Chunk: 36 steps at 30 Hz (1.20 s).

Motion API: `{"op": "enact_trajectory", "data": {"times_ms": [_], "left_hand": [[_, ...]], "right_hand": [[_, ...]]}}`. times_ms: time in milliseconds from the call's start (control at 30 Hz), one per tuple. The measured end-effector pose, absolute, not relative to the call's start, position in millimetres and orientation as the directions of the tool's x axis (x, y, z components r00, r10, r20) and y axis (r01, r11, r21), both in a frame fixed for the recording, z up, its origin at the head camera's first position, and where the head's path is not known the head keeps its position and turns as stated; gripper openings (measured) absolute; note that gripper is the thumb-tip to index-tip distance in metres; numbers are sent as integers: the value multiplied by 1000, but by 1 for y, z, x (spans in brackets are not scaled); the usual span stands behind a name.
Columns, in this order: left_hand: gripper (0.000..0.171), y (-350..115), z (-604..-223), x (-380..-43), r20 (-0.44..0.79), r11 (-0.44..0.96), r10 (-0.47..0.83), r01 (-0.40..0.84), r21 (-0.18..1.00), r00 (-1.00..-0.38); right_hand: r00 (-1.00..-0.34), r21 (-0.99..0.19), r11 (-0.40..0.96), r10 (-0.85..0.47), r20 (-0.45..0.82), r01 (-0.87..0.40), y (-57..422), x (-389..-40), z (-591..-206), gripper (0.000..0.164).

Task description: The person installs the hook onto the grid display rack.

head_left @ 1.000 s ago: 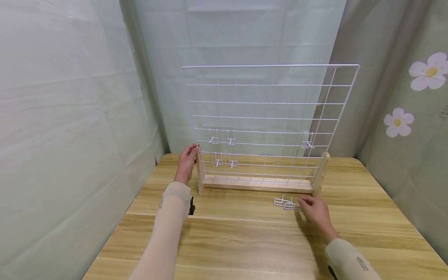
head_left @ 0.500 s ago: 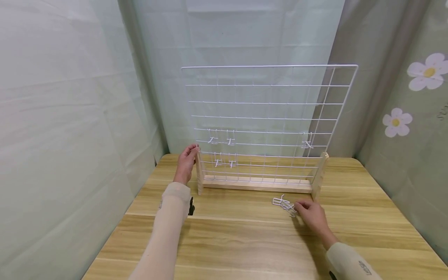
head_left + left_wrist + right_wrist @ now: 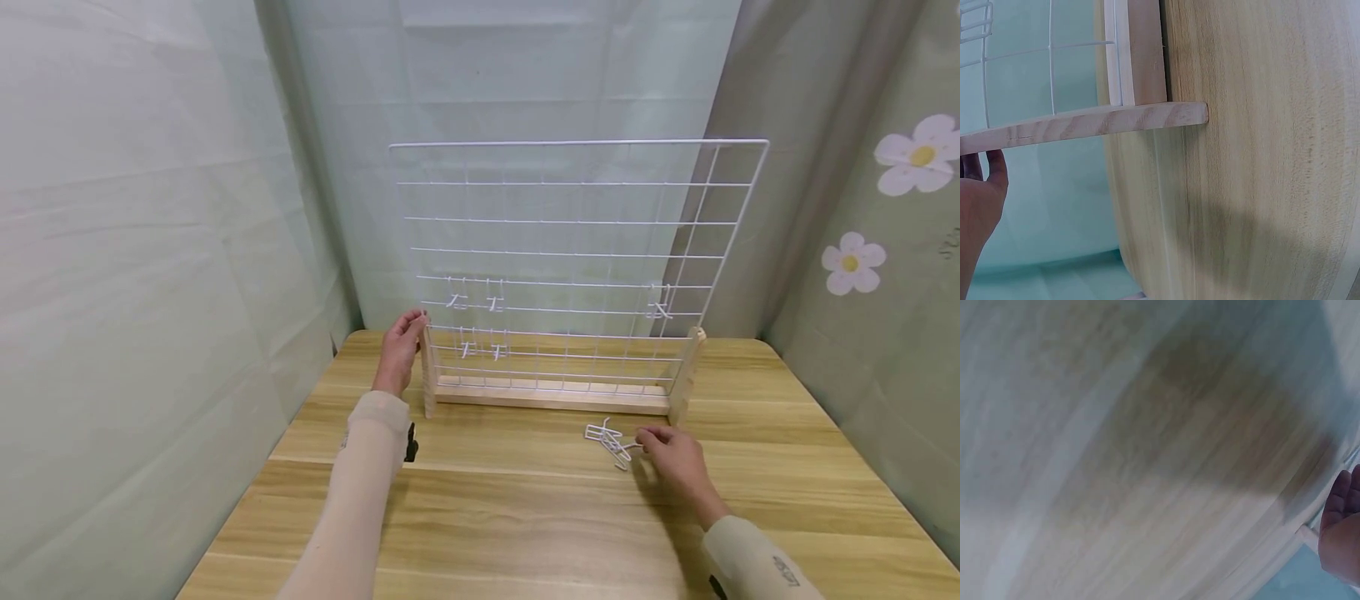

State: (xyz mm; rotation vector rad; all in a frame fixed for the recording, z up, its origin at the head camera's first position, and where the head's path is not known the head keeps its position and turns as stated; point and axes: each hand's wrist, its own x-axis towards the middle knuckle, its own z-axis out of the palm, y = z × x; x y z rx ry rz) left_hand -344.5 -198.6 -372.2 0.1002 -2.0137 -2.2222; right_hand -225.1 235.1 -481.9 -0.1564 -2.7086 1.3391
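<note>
A white wire grid point(image 3: 570, 222) stands upright in a pale wooden base point(image 3: 555, 395) on the table. My left hand point(image 3: 400, 350) holds the top of the left wooden post point(image 3: 429, 375); in the left wrist view its fingertips meet the post's outer side. Several white wire hooks point(image 3: 496, 347) hang on the grid, most at the left and one hook point(image 3: 659, 305) at the right. In front of the base lies a small tangle of loose wire hooks point(image 3: 609, 439). My right hand point(image 3: 677, 463) pinches the end of one at the tangle's right side.
The wood-grain table point(image 3: 480, 508) has rounded back corners. Pale curtains point(image 3: 187, 275) surround it at the left and back, and a green curtain with white flowers point(image 3: 852, 263) hangs at the right. The right wooden post point(image 3: 686, 375) stands just behind my right hand.
The loose hook at my right fingertips has turned from lying sideways to slanting, across the other one. My right hand shifted slightly left, then back right. My left hand has stayed on the post.
</note>
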Motion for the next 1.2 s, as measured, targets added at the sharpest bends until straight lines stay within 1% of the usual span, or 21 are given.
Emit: {"op": "enact_trajectory", "data": {"times_ms": [167, 367, 633, 867, 967, 1200], "left_hand": [[41, -201, -384, -354, 54, -86, -174, 70, 994, -983], [39, -200, -389, -358, 74, -78, -195, 91, 993, -978], [45, -199, -389, -357, 86, -89, -189, 105, 991, -978], [45, -200, -388, -356, 81, -81, -190, 98, 992, -979], [45, -200, -388, -355, 84, -80, -187, 100, 992, -979], [48, -200, -388, -355, 85, -84, -184, 102, 991, -979]], "right_hand": [[-986, -766, 642, 145, 86, 28, 243, -227, -484, 29], [-986, -764, 646, 137, 97, 14, 247, -229, -487, 28], [-993, -773, 634, 81, 85, -15, 241, -233, -487, 29], [-996, -752, 659, 52, 74, -22, 237, -234, -486, 26], [-998, -759, 650, 32, 61, -26, 236, -232, -485, 25], [-999, -817, 576, 14, 35, -20, 228, -228, -486, 21]]}}
